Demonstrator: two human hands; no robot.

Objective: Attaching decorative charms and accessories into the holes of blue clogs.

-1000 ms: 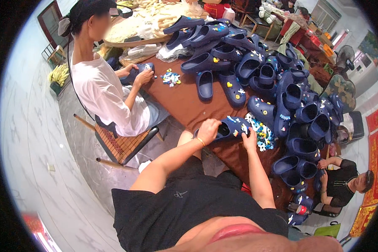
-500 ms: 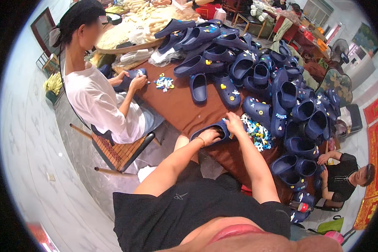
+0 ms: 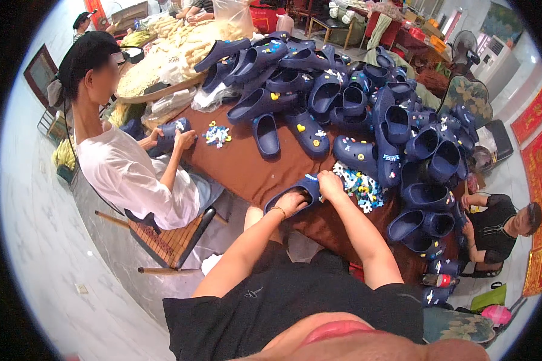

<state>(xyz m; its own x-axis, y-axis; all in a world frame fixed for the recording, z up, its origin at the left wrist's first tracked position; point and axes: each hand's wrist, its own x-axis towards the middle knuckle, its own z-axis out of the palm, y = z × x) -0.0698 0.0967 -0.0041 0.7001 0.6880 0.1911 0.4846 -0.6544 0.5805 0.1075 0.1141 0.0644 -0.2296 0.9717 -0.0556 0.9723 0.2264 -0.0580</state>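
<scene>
A navy clog (image 3: 279,194) lies at the table's near edge, with a white-and-blue charm on its toe. My left hand (image 3: 291,203) reaches into its foot opening and grips it from inside, fingertips hidden. At the toe, my right hand (image 3: 330,185) is closed, its fingers bunched against the upper; whatever small thing they pinch is covered. Close beside that hand lies a heap of small white, blue, green and yellow charms (image 3: 362,189). Another navy clog (image 3: 354,154), set with charms, rests just beyond the heap.
A pile of navy clogs (image 3: 355,99) covers the far and right parts of the brown-covered table (image 3: 223,171). On the left a seated person (image 3: 132,162) holds a clog near a smaller charm heap (image 3: 217,135). Another person (image 3: 494,231) sits at the right, near a bottle (image 3: 438,280).
My right hand's fingers, spread over the clog's toe before, are now bunched lower against it. The view has shifted, so the table's things appear further left.
</scene>
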